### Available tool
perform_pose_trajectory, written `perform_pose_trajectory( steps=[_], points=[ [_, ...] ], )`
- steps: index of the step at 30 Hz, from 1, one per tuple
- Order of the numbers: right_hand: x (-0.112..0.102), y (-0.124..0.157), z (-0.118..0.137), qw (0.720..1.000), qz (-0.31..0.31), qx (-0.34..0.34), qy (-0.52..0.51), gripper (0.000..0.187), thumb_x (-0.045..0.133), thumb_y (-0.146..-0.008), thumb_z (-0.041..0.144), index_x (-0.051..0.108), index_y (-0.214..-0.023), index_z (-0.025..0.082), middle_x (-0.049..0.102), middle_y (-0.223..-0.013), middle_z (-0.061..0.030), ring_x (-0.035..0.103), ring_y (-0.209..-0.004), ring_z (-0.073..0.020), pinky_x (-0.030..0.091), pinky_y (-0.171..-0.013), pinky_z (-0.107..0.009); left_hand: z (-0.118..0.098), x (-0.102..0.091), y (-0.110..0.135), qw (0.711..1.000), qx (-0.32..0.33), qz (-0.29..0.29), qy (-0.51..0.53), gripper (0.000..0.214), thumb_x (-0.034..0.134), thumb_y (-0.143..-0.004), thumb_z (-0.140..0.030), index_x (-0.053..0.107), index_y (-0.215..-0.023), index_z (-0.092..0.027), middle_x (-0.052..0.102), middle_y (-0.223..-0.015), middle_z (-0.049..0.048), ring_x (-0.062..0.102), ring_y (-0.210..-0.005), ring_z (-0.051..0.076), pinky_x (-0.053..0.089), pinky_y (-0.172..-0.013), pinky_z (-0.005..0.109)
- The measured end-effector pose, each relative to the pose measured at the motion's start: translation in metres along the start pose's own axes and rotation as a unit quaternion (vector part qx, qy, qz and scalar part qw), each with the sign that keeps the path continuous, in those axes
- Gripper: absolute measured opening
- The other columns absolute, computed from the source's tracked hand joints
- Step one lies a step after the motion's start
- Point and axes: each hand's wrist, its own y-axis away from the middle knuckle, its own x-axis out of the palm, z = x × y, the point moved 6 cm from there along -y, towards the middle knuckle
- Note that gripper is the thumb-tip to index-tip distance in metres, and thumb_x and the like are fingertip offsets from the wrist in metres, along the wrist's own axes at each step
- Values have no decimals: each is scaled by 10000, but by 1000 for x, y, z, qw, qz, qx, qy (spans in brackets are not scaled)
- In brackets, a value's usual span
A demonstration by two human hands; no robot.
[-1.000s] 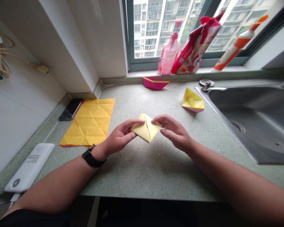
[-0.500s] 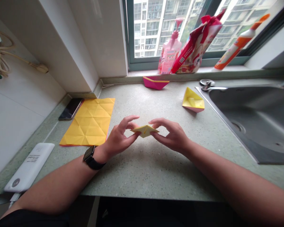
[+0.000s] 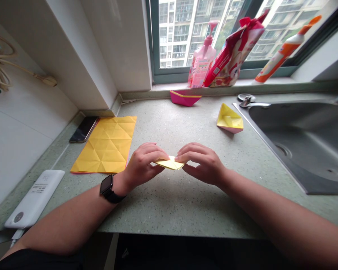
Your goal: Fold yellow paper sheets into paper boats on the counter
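Note:
A small folded yellow paper is held between my two hands over the counter, its pale face tilted up. My left hand is closed on its left end, fingertips on top and thumb below. On the right end, my right hand pinches it the same way; the thumb tips are partly hidden. Farther back lies a pink folded paper boat with a yellow rim. To its right sits a yellow and pink paper boat, its yellow inside facing me.
Creased yellow paper sheets lie at left beside a phone. A white power bank with a cable is nearer. The steel sink borders the counter at right. A pink pump bottle, red bag and orange-white bottle stand on the sill.
My fingers have come down over the top of the folded paper, with thumbs now underneath. The paper has tipped flatter and shifted slightly nearer to me.

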Motion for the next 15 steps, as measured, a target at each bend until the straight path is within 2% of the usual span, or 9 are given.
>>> perform_pose_trajectory(
  steps=[4,11,15],
  points=[
    [3,3,-8,999,23,16,29,174,716,-1008,202,750,-1161,277,808,-1027,-45,743,-905,-224,605,-803,-397,-2,-1,2,1000,10,0,-5,111,743,-1074,-355,782,-1112,-258,853,-1018,38,815,-932,196,586,-1150,472],
    [0,6,-6,995,14,-1,95,60,708,-1036,249,746,-1005,284,780,-899,-21,691,-825,-224,548,-786,-400,-6,2,1,999,26,8,-39,139,718,-1079,-334,763,-1185,-257,854,-1105,60,809,-1017,218,584,-1151,490],
    [2,5,-3,994,24,-10,102,54,694,-1049,257,727,-1014,281,772,-913,-23,680,-835,-226,539,-791,-401,-8,3,2,998,30,1,-50,76,706,-1083,-276,762,-1132,-258,848,-1123,51,798,-1022,205,584,-1139,480]
  ],
)
